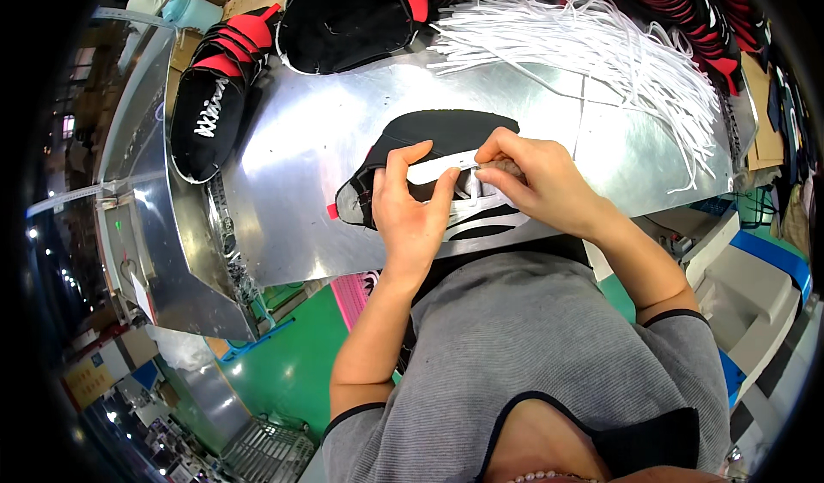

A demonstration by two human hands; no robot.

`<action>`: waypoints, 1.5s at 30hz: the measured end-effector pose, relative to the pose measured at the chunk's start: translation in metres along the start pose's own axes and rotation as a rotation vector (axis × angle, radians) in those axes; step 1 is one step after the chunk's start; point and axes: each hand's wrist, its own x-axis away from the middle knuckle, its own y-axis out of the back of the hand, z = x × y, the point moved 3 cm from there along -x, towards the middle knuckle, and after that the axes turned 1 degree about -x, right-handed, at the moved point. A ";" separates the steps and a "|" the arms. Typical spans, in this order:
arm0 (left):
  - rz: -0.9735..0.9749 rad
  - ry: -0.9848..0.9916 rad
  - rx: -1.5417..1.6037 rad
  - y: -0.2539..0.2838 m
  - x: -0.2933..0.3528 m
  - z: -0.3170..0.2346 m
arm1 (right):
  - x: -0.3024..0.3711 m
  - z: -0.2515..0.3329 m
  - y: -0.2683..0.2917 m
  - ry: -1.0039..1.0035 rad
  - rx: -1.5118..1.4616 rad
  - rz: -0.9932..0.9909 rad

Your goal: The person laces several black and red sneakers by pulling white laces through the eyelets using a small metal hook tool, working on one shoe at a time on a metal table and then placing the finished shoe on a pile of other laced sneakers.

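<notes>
A black shoe upper (451,127) with white stripes and a small red tab lies on the metal table in front of me. My left hand (408,213) grips it, with thumb and forefinger apart around a white strip (433,168) along its opening. My right hand (536,178) is closed in a pinch at the other end of this strip. A short stretch of white shoelace (474,190) shows just below the right fingertips. What lies right between those fingertips is mostly hidden.
Loose white shoelaces (584,45) are heaped at the back right. Behind them runs a row of red and black uppers (695,20). A stack of uppers (210,123), the top one laced, stands left; more black uppers (343,24) lie at the back. The metal table (292,200) has a raised left side.
</notes>
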 end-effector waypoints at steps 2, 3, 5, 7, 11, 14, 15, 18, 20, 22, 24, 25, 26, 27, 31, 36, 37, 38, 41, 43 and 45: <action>0.002 -0.030 -0.049 0.001 -0.001 -0.005 | -0.002 0.000 0.000 0.056 0.075 -0.033; 0.001 -0.045 -0.074 0.001 -0.001 -0.006 | -0.003 -0.001 0.000 0.063 0.106 -0.019; 0.003 -0.044 -0.094 0.000 -0.001 -0.007 | -0.006 -0.002 0.000 0.079 0.168 0.009; -0.001 -0.025 -0.065 -0.002 0.001 -0.007 | -0.011 -0.001 -0.005 0.087 0.234 0.057; 0.036 0.012 0.075 -0.009 0.010 0.000 | -0.029 0.010 -0.018 0.066 0.423 0.190; 0.043 0.042 0.110 -0.011 0.003 -0.007 | -0.030 0.000 -0.035 0.270 0.424 0.038; 0.023 0.094 0.239 -0.013 0.000 -0.003 | -0.031 0.001 -0.035 0.329 0.428 -0.010; 0.150 0.320 0.493 -0.005 -0.004 0.004 | -0.027 0.001 -0.010 0.114 0.373 0.078; 0.131 0.312 0.444 -0.003 -0.005 0.004 | -0.014 0.005 0.011 0.051 0.267 0.005; 0.069 0.295 0.503 -0.003 -0.006 0.007 | -0.003 0.008 0.024 -0.098 0.180 -0.018; 0.110 0.368 0.681 -0.002 -0.013 0.000 | 0.007 -0.007 0.018 -0.115 0.231 -0.081; 0.191 0.417 0.749 0.002 -0.017 -0.003 | 0.011 -0.016 0.014 -0.124 0.256 -0.114; 0.269 0.453 0.796 0.010 -0.019 0.000 | 0.011 -0.021 0.011 -0.082 0.273 -0.190; 0.351 0.434 0.856 0.016 -0.021 0.004 | 0.008 -0.023 0.011 -0.077 0.261 -0.221; 0.278 0.368 0.462 0.023 -0.010 -0.017 | 0.008 -0.026 0.017 -0.045 0.194 -0.242; 0.170 -0.293 -0.401 0.027 0.029 -0.044 | 0.041 -0.014 0.006 0.010 0.313 -0.115; 0.151 -0.365 -0.490 0.016 0.029 -0.045 | 0.046 -0.016 0.002 0.021 0.359 -0.110; 0.151 -0.400 -0.511 0.005 0.027 -0.045 | 0.046 -0.015 0.003 0.038 0.315 -0.125; 0.194 -0.319 -0.428 -0.008 0.014 -0.038 | 0.056 0.012 0.014 0.085 0.315 -0.079; 0.147 -0.293 -0.331 -0.010 0.005 -0.039 | 0.082 0.004 0.003 0.095 0.338 0.241; 0.133 -0.267 -0.332 -0.008 0.000 -0.039 | 0.106 -0.001 -0.005 0.136 0.185 0.329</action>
